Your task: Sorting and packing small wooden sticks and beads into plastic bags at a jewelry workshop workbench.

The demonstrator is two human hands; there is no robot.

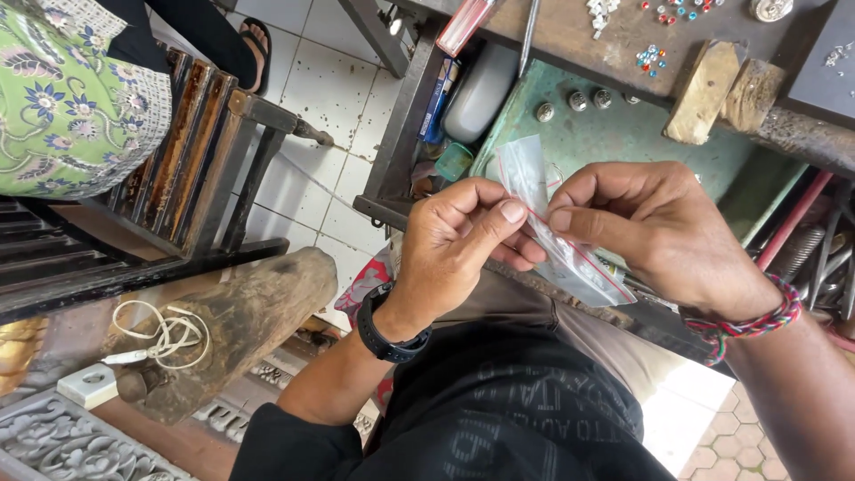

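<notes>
- Right now both hands pinch one small clear plastic bag (pixel 552 240) in front of the person's lap.
- The left hand (pixel 463 240) has its thumb and fingers closed on the bag's left edge.
- The right hand (pixel 650 223) has its grip closed on the bag too, at the thin red strip that runs across it.
- The bag is thin, shiny and crinkly. I cannot tell what is inside it.
- A black watch (pixel 387 334) goes round the left wrist. A woven red and green band (pixel 757 322) goes round the right wrist.
- Behind the hands is a green tray (pixel 623 134) with worn paint. Small round silver bits (pixel 574 102) lie on it.
- The dark wooden desk (pixel 570 36) above holds tiny bright beads (pixel 652 58). They are too small to make out well.
- Two rough wooden blocks (pixel 726 93) sit at the desk's edge.
- A white cord (pixel 165 334) lies curled on a worn log (pixel 240 321) at the left.
- Another person in a green flowery cloth (pixel 71 89) is cut off at the top left corner.
- Metal tools (pixel 824 254) at the right edge are partly hidden.
</notes>
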